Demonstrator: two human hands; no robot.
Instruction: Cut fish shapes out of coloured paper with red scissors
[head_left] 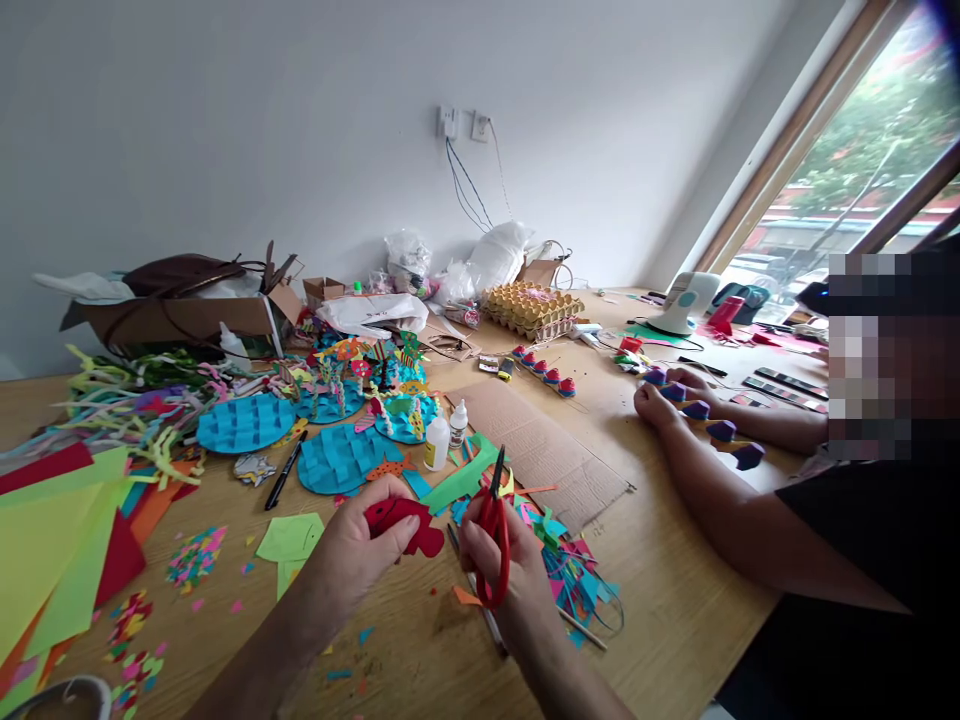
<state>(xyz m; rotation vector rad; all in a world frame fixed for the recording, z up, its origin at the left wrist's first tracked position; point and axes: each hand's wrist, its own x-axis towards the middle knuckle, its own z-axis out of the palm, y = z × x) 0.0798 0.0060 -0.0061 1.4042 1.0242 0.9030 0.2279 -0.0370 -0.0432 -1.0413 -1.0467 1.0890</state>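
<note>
My left hand [367,540] pinches a red paper fish [427,541] with its thumb on top. To its right, my right hand [499,560] is wrapped round a pair of red-handled scissors [493,545], whose dark blades point up and away from me. The blades stand apart from the fish. Beyond my hands lie blue paper discs [345,458] with folded strips, a green paper strip [469,475] and two white glue bottles [436,442]. Left of my left hand is a light green paper cut-out [291,540] with a drawn line.
Coloured paper sheets [60,540] and confetti [196,558] lie at left. A cardboard sheet [540,455] lies ahead, with egg trays [532,305] behind. At right, another person's hands [660,400] hold a painted egg-carton strip [696,410]. Paper scraps [577,580] lie beside my right hand.
</note>
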